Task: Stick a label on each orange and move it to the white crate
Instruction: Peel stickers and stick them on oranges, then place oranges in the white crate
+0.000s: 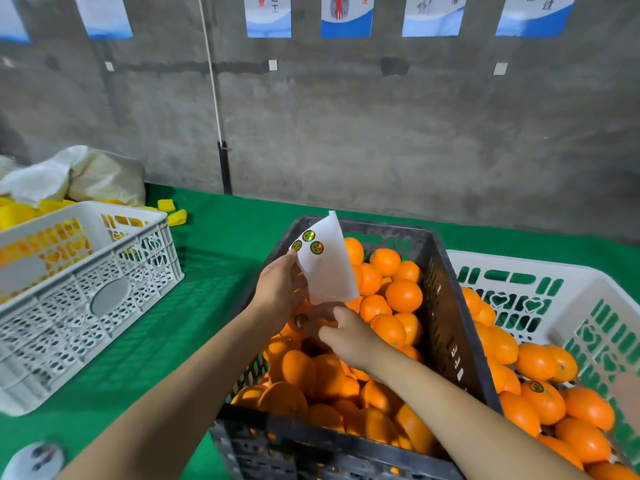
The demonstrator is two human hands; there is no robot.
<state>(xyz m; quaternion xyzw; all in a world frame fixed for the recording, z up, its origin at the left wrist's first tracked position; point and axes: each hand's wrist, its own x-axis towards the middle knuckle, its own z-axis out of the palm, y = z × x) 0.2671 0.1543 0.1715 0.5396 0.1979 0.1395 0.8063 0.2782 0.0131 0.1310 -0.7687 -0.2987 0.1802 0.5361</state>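
Note:
A black crate [446, 306] in the middle is heaped with several oranges [403, 295]. My left hand [280, 289] holds a white label sheet [329, 268] upright over it, with three round gold-green labels near its top. Just below the sheet an orange [304, 323] carries a label [301, 320] on its left face. My right hand [349, 336] grips this orange from the right, its thumb on top. On the right stands a white crate [588, 306] with green cut-outs, holding several oranges, one [540, 398] showing a label.
Another white crate [104, 289] stands at the left on the green table cover [214, 271], with yellow items behind it. White sacks [86, 174] lie at the back left. A grey concrete wall with posters rises behind, and a black post [225, 168] stands against it.

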